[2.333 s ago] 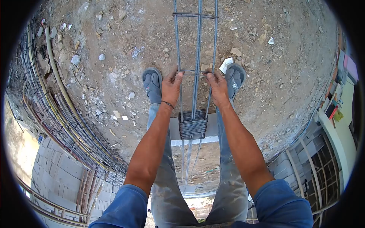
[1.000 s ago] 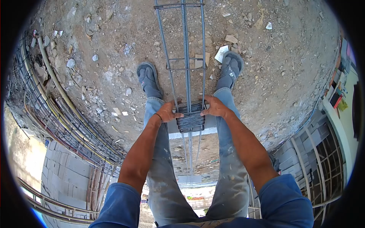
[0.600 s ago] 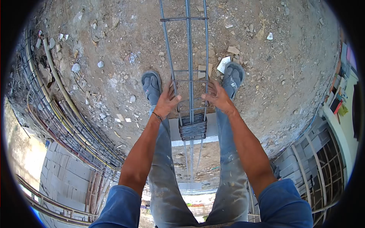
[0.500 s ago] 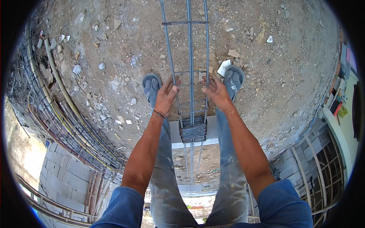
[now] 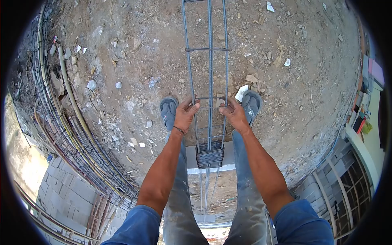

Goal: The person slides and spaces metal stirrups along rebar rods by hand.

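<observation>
Long steel reinforcing bars (image 5: 210, 73) run away from me between my feet. My left hand (image 5: 186, 116) is closed at the left bar, its thumb and fingers on a thin square steel stirrup (image 5: 205, 107) set around the bars. On the opposite side my right hand (image 5: 235, 114) pinches the same stirrup by the right bar. Its fingertips are partly hidden behind the steel. Nearer to me, a thick stack of stirrups (image 5: 210, 157) is bunched around the bars. Farther off, a single stirrup (image 5: 207, 49) sits across them.
My shoes (image 5: 168, 112) stand on either side of the bars on stony dirt (image 5: 134, 73). A tile shard (image 5: 241, 93) lies by the right shoe. Assembled rebar cages and poles (image 5: 69, 90) line the left; grey blocks (image 5: 67, 183) are stacked behind them.
The view has shifted, so the feet, bars and stirrups appear lower in it. Both hands stay at the bars between the feet, still gripping a stirrup.
</observation>
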`<action>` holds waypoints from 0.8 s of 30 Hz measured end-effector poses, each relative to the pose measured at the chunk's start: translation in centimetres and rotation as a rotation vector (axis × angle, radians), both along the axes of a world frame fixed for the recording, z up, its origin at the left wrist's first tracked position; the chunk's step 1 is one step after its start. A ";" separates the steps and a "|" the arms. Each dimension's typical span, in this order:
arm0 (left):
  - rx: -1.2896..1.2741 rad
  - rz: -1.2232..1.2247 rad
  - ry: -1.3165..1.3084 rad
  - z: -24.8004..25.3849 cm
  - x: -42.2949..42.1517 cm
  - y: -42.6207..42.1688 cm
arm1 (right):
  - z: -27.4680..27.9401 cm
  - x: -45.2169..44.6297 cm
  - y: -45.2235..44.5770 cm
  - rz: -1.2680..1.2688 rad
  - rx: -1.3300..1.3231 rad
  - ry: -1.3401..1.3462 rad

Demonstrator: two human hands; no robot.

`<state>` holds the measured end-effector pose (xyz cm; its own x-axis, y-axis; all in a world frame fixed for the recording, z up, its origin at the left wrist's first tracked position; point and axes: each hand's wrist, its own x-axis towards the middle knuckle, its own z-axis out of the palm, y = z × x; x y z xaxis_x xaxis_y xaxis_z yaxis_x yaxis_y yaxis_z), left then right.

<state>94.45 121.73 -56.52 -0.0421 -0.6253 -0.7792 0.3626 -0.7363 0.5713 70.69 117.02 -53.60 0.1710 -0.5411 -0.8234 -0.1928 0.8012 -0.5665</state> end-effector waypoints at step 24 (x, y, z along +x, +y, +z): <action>0.290 -0.153 -0.323 15.9 19.3 12.7 | 18.8 -13.4 14.7 0.094 -0.129 1.053</action>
<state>113.75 134.43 -40.58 0.1569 -0.3853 -0.9094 0.0739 -0.9136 0.3998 57.32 131.68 -34.84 -0.5480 -0.6566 -0.5182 -0.6932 0.7032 -0.1580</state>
